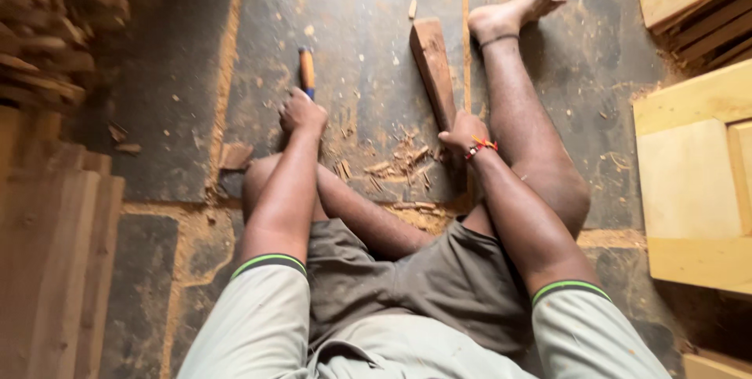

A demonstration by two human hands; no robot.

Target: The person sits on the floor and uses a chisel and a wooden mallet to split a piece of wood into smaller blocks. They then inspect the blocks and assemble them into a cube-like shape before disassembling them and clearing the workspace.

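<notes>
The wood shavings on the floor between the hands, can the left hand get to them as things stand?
Probably yes, once it lets go. The left hand is closed around an orange-handled tool, and the wood shavings lie just to its right on open floor, with nothing between; the right hand grips the wooden piece beyond them.

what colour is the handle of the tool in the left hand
Orange with a blue band, on the tool handle; head view.

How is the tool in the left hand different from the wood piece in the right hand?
The tool has a slim orange and blue handle; the wood piece is plain brown. The tool is thin; the wood piece is broader and longer. The left hand grips the tool's near end; the right hand holds the wood piece's near end. Both point away over the floor.
</notes>
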